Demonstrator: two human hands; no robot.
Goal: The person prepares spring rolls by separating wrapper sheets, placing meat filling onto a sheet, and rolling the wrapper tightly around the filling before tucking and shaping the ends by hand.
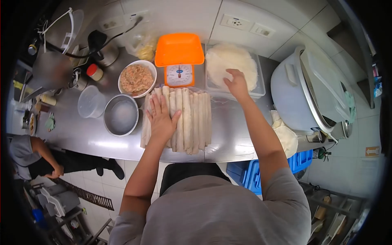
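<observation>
Several long pale spring rolls lie side by side in a stack at the counter's front. My left hand rests flat on the left part of the stack, fingers spread. Over a clear plastic container of round white wrappers is my right hand, fingers apart and nothing in it; whether it touches the wrappers I cannot tell. A white bowl of minced filling sits behind the rolls to the left. Nearer stands a metal bowl with cloudy liquid.
An orange kitchen scale stands against the wall. A clear tub and a red-lidded jar are at the left. To the right are a big lidded pot and a cream cloth. Another person stands at far left.
</observation>
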